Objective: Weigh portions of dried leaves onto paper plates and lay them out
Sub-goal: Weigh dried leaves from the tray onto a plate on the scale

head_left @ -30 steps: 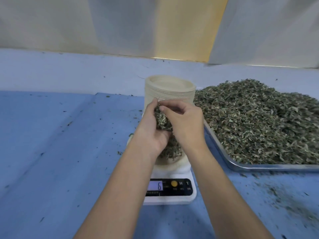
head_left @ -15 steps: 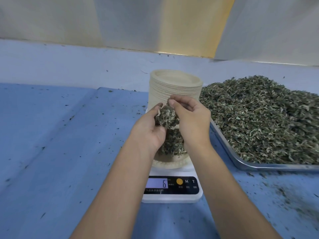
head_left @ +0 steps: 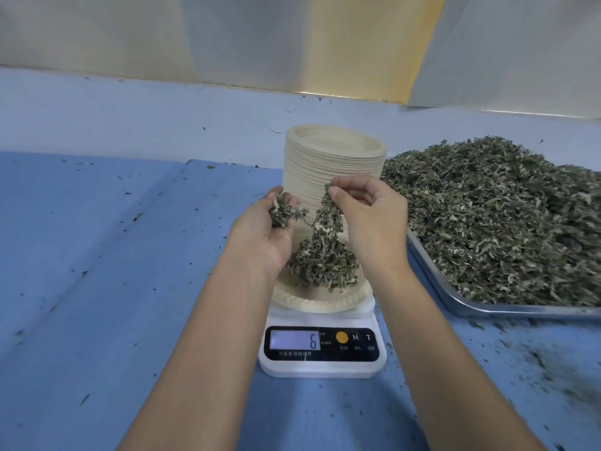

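A blue table cover (head_left: 113, 288), flecked with leaf crumbs, ran back to a pale blue ledge (head_left: 130, 118) under cream and grey wall panels (head_left: 227, 37). On the right sat a metal tray (head_left: 487, 309) heaped with dried leaves (head_left: 504, 216). Just left of it rose a tall stack of paper plates (head_left: 328, 167). In front of the stack stood a white scale (head_left: 322, 366), its display (head_left: 313, 340) reading 6. On the scale rested a single paper plate (head_left: 312, 302) bearing a pile (head_left: 322, 265) of leaves. Both hands hovered over that plate, apart from each other. The left hand (head_left: 263, 232), palm up and cupped, held a small clump (head_left: 283, 211) in its curled fingers. The right hand (head_left: 370, 219) pinched a strand (head_left: 328, 213) of leaves between thumb and fingers, which trailed down to the pile.
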`<state>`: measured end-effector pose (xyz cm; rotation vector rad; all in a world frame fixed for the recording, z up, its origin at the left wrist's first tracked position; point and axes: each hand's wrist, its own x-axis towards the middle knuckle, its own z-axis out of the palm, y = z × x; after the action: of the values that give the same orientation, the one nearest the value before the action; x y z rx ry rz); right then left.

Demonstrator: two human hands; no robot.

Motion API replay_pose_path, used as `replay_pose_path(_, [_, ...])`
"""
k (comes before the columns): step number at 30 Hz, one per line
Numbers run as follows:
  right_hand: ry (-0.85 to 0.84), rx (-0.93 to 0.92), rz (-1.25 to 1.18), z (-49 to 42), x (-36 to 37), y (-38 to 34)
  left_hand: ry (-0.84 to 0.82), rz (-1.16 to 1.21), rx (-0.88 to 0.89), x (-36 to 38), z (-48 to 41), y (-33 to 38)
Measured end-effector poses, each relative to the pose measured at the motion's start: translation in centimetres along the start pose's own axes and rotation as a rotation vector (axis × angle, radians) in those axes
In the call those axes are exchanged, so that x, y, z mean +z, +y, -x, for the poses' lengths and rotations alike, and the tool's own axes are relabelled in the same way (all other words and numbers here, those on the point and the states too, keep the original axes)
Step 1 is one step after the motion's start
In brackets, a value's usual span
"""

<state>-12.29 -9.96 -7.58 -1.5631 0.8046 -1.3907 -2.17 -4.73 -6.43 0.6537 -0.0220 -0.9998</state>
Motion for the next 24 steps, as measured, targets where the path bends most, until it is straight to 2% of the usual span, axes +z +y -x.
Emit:
replay_pose_path(8, [-0.022,0.002,0.054,0.0,-0.06,0.27,0.015,-0.022,0.057,-0.18,-0.03,0.81])
replay_pose_path(17, [0.014,0.047,-0.049,-0.04,-0.14,0.12,-0.002,-0.02,0.051,-0.09,0.13,0.51])
replay_pose_path(21, [-0.041,0.081,-0.089,0.11,-0.02,0.22,0.003,-0.018,0.049,-0.11,0.16,0.45])
replay_pose_path(24, [-0.065,0.06,-0.03,0.21,0.06,0.32,0.001,-0.023,0.052,-0.12,0.17,0.49])
